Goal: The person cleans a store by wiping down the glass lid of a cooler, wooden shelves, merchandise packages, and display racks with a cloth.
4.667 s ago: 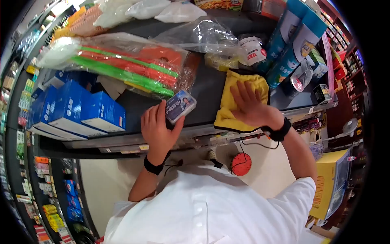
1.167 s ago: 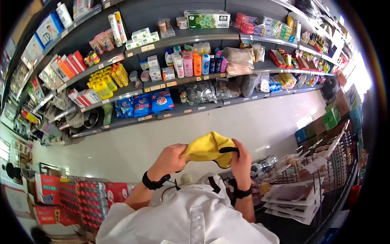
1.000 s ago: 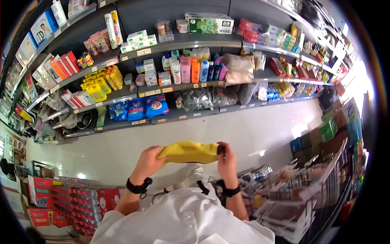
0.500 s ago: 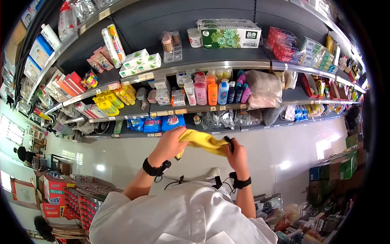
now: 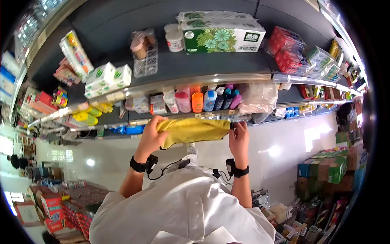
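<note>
A yellow cloth (image 5: pixel 196 131) with a dark edge is stretched between my two hands, in front of the shelves. My left hand (image 5: pixel 151 138) grips its left end, thumb on top. The right hand (image 5: pixel 239 136) pinches the other end at a dark corner. Both wrists wear black straps with small devices and cables. Just beyond the cloth, a row of bottles, among them an orange bottle (image 5: pixel 197 101) and a blue bottle (image 5: pixel 209 100), stands on the middle shelf.
On the upper shelf (image 5: pixel 219 67) are a green-and-white tissue pack (image 5: pixel 223 38), white tissue packs (image 5: pixel 107 79), a plastic tray (image 5: pixel 145 57) and red packages (image 5: pixel 287 49). Cartons (image 5: pixel 325 166) are stacked at right, red boxes (image 5: pixel 53 207) at left. Another person (image 5: pixel 18 162) is far left.
The cloth has gone from bunched and twisted to spread flatter between my hands. My view has moved closer to the shelves.
</note>
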Motion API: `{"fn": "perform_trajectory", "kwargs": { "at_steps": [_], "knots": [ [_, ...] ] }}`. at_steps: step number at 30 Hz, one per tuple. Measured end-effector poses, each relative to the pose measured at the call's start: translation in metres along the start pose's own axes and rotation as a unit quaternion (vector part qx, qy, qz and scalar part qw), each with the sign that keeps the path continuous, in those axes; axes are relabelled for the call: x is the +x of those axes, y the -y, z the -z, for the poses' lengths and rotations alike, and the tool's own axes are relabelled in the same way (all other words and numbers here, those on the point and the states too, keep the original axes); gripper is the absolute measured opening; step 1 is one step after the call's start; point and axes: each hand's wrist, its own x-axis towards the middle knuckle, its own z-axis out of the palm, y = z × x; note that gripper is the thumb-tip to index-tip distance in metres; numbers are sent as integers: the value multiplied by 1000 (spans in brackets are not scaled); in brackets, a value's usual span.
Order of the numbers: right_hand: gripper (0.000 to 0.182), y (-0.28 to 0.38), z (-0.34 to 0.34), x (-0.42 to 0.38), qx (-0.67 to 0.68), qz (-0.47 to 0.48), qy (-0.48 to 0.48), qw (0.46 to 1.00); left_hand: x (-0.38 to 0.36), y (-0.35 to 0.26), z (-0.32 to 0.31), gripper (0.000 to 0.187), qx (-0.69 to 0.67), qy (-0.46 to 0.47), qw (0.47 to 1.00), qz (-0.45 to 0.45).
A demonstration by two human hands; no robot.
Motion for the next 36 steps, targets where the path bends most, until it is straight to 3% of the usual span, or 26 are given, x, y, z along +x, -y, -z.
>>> {"fn": "perform_trajectory", "kwargs": {
  "at_steps": [2,4,5,6,7,10,12,13,16,19,23,28,30,32,36],
  "knots": [
    [18,-14,-17,40,57,19,-57,997,44,-2,0,31,-33,-36,999,-19],
    [19,-8,-30,82,347,-128,-90,925,87,-10,-17,27,-69,-138,986,-65],
    [20,-2,-42,104,351,-66,-141,923,106,-19,-24,27,-58,-167,978,-108],
    [21,6,-55,123,352,-4,-194,916,124,-27,-31,26,-47,-194,968,-153],
    [25,14,-63,137,245,34,-223,943,139,-33,-38,30,47,-216,953,-209],
    [57,37,-95,150,43,108,-278,954,167,-33,-72,38,-13,-124,974,-187],
    [80,36,-111,138,65,111,-228,965,167,-38,-84,40,99,-124,938,-308],
    [92,30,-113,135,35,105,-199,974,162,-38,-89,39,96,-104,944,-298],
    [92,20,-101,149,15,64,-209,976,148,-20,-110,38,130,-109,937,-306],
    [90,-7,-78,168,-27,56,-232,971,144,-24,-137,42,133,-34,936,-326],
    [89,-44,-34,182,-7,68,-257,964,159,-44,-177,45,151,1,928,-341],
    [84,-95,45,184,-13,125,-335,934,164,-71,-256,46,36,47,913,-404],
    [83,-119,87,195,8,83,-324,942,164,-94,-296,45,25,71,897,-436],
    [77,-155,119,217,6,101,-292,951,173,-118,-341,47,30,80,893,-442],
    [73,-196,158,238,-13,95,-240,966,185,-168,-413,49,71,70,925,-367]
  ]
}}
